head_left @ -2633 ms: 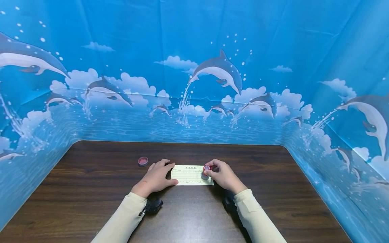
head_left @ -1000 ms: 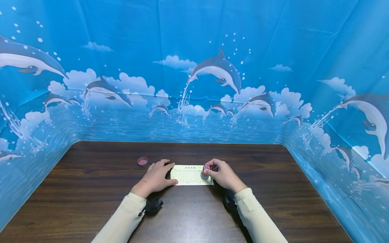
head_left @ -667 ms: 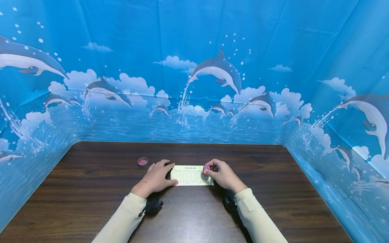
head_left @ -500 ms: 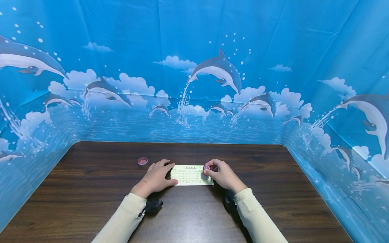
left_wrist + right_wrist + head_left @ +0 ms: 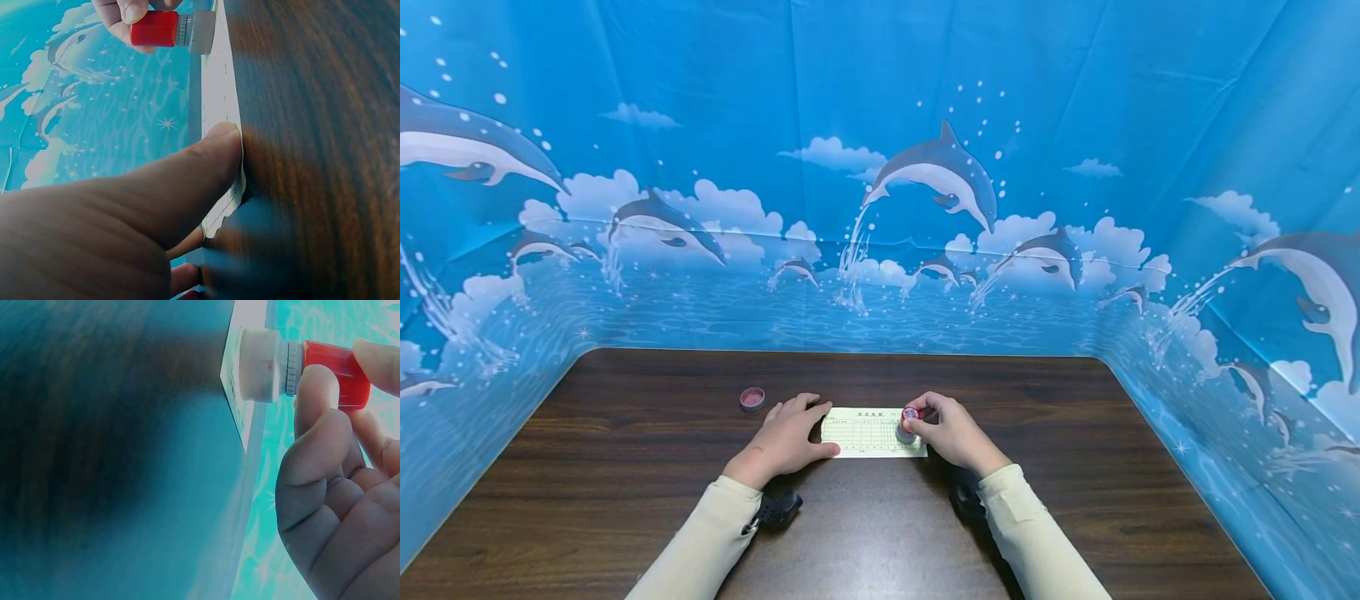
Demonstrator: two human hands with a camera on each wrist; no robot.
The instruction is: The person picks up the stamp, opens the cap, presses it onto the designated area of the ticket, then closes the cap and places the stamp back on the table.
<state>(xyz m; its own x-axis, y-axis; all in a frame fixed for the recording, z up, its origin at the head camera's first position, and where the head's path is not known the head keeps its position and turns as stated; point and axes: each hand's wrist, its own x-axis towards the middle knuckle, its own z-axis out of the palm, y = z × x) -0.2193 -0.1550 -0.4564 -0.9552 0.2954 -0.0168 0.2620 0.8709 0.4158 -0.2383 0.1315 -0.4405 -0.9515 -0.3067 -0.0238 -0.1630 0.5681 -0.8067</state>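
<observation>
A pale yellow printed form (image 5: 861,433) lies flat on the table. My right hand (image 5: 958,437) grips the red handle of a round stamp (image 5: 334,375) between thumb and fingers. The stamp stands upright, its grey, clear-sided base on the right part of the form. At the form's left end, my left hand (image 5: 782,442) is spread, its thumb (image 5: 219,153) pressing the near left corner and its index finger by the far left corner. The stamp's printing face is hidden underneath.
Beyond the left hand sits a small round cap (image 5: 752,399), reddish inside. The dark wood-grain table (image 5: 1037,400) is bordered at the back and sides by a blue dolphin-print curtain (image 5: 865,208). Black devices (image 5: 778,510) are strapped at both wrists.
</observation>
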